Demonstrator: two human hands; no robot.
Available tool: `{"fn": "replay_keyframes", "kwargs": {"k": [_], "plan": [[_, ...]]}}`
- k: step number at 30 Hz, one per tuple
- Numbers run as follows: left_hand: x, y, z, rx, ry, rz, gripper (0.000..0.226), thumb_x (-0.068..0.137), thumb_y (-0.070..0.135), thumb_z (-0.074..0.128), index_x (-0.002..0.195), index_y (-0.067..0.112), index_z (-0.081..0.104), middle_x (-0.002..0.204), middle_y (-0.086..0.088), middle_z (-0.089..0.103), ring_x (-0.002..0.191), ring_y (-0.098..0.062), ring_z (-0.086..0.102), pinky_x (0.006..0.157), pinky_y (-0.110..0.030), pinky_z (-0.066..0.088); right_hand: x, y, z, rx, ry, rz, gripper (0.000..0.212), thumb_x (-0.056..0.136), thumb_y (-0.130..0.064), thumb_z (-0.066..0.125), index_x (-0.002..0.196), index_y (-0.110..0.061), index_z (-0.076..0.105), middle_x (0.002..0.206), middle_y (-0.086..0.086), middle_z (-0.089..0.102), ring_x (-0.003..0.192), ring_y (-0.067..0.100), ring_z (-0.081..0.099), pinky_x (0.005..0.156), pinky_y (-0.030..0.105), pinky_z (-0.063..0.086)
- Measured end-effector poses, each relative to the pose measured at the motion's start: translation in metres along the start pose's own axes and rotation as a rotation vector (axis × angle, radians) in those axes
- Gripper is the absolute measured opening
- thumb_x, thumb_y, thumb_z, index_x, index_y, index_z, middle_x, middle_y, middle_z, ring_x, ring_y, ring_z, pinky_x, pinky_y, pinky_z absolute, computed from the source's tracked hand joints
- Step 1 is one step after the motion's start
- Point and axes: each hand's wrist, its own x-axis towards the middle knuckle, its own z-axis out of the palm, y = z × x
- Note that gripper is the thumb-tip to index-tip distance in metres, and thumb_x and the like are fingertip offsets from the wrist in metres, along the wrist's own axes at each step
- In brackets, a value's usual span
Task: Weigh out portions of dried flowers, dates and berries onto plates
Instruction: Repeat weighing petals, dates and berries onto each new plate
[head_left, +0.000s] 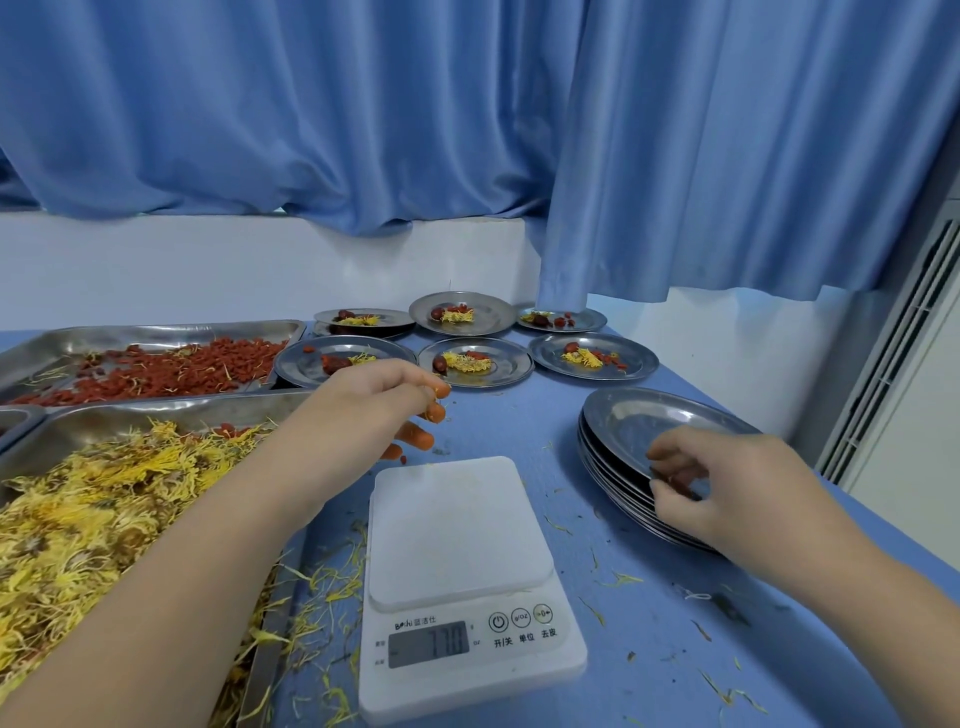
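Note:
A white kitchen scale (460, 540) stands in front of me with nothing on its platform. My left hand (387, 402) hovers above its far edge, fingers loosely curled and stained orange; whether it holds anything I cannot tell. My right hand (706, 483) pinches the near rim of the top plate of a stack of empty steel plates (639, 415) on the right. Several filled plates (618, 345) with flowers, a date and berries sit at the back. A tray of yellow dried flowers (93, 499) lies at the left, a tray of red berries (171, 364) behind it.
Loose yellow petals litter the blue table (519, 415) around the scale. A blue curtain (467, 130) hangs behind the table over a white wall. A white radiator or vent panel (893, 364) stands at the right edge.

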Motion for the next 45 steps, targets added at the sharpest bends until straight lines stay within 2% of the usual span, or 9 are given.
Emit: {"fn": "replay_keyframes", "kwargs": {"k": [7, 12, 16, 21, 24, 28, 33, 40, 45], "plan": [[0.0, -0.001, 0.0, 0.015, 0.006, 0.015, 0.019, 0.097, 0.023, 0.053, 0.095, 0.028, 0.072, 0.085, 0.011, 0.074, 0.071, -0.01, 0.072, 0.073, -0.03, 0.055, -0.002, -0.009, 0.006, -0.238, -0.08, -0.051, 0.027, 0.071, -0.011, 0.053, 0.088, -0.027, 0.04, 0.078, -0.01, 0.053, 0.074, 0.017, 0.049, 0.057, 0.031, 0.042], [0.0, -0.002, 0.0, 0.028, 0.013, 0.019, 0.019, 0.097, 0.023, 0.053, 0.095, 0.028, 0.071, 0.085, 0.01, 0.074, 0.07, -0.009, 0.071, 0.072, -0.029, 0.055, 0.001, -0.001, 0.002, -0.17, 0.134, 0.035, 0.039, 0.07, 0.004, 0.058, 0.101, -0.019, 0.06, 0.084, -0.007, 0.057, 0.08, 0.019, 0.051, 0.065, 0.031, 0.043], [0.001, -0.004, -0.001, 0.034, 0.015, 0.033, 0.019, 0.097, 0.023, 0.053, 0.095, 0.027, 0.071, 0.085, 0.011, 0.073, 0.072, -0.01, 0.071, 0.073, -0.029, 0.055, 0.003, 0.003, 0.0, -0.207, 0.201, -0.011, 0.018, 0.07, 0.005, 0.07, 0.075, -0.012, 0.068, 0.071, 0.002, 0.059, 0.073, 0.029, 0.057, 0.057, 0.036, 0.048], [0.004, -0.008, -0.005, 0.02, 0.086, 0.025, 0.018, 0.096, 0.024, 0.054, 0.094, 0.031, 0.07, 0.089, 0.009, 0.074, 0.073, -0.01, 0.072, 0.08, -0.036, 0.053, 0.003, 0.003, 0.0, -0.127, 0.507, -0.267, 0.014, 0.07, 0.006, 0.074, 0.074, -0.006, 0.068, 0.068, 0.007, 0.059, 0.064, 0.033, 0.051, 0.058, 0.037, 0.045], [0.006, -0.009, -0.009, -0.047, 0.2, 0.011, 0.017, 0.093, 0.021, 0.056, 0.089, 0.031, 0.07, 0.09, 0.007, 0.073, 0.072, -0.012, 0.072, 0.084, -0.042, 0.053, 0.0, -0.006, 0.003, -0.067, 0.568, -0.421, 0.006, 0.078, -0.004, 0.067, 0.073, -0.004, 0.069, 0.067, 0.007, 0.058, 0.063, 0.032, 0.051, 0.059, 0.038, 0.043], [0.005, -0.007, -0.016, -0.153, 0.337, 0.044, 0.016, 0.083, 0.024, 0.057, 0.087, 0.033, 0.07, 0.099, -0.003, 0.073, 0.079, -0.017, 0.069, 0.069, -0.037, 0.051, -0.01, -0.026, 0.015, -0.028, 0.546, -0.585, 0.011, 0.08, -0.005, 0.067, 0.07, -0.003, 0.069, 0.063, 0.007, 0.056, 0.06, 0.03, 0.048, 0.057, 0.039, 0.041], [0.007, -0.007, -0.023, -0.203, 0.424, 0.05, 0.017, 0.085, 0.021, 0.057, 0.091, 0.029, 0.07, 0.1, -0.01, 0.071, 0.098, -0.033, 0.067, 0.09, -0.052, 0.052, -0.023, -0.049, 0.034, -0.04, 0.497, -0.714, 0.016, 0.082, -0.001, 0.064, 0.067, -0.003, 0.069, 0.061, 0.008, 0.055, 0.055, 0.029, 0.046, 0.051, 0.037, 0.04], [0.008, -0.009, -0.017, -0.146, 0.41, 0.061, 0.017, 0.088, 0.023, 0.055, 0.092, 0.031, 0.069, 0.093, 0.003, 0.068, 0.089, -0.02, 0.066, 0.079, -0.037, 0.051, -0.029, -0.06, 0.047, -0.078, 0.418, -0.759, 0.018, 0.063, 0.01, 0.07, 0.064, -0.007, 0.067, 0.06, 0.007, 0.056, 0.05, 0.028, 0.047, 0.042, 0.033, 0.041], [0.007, -0.009, -0.015, -0.121, 0.396, 0.06, 0.018, 0.088, 0.023, 0.054, 0.092, 0.032, 0.068, 0.091, 0.002, 0.068, 0.084, -0.019, 0.065, 0.073, -0.035, 0.048, -0.03, -0.064, 0.051, -0.133, 0.32, -0.641, 0.023, 0.054, 0.009, 0.074, 0.063, -0.01, 0.065, 0.061, 0.004, 0.056, 0.048, 0.029, 0.051, 0.039, 0.033, 0.042]]}}
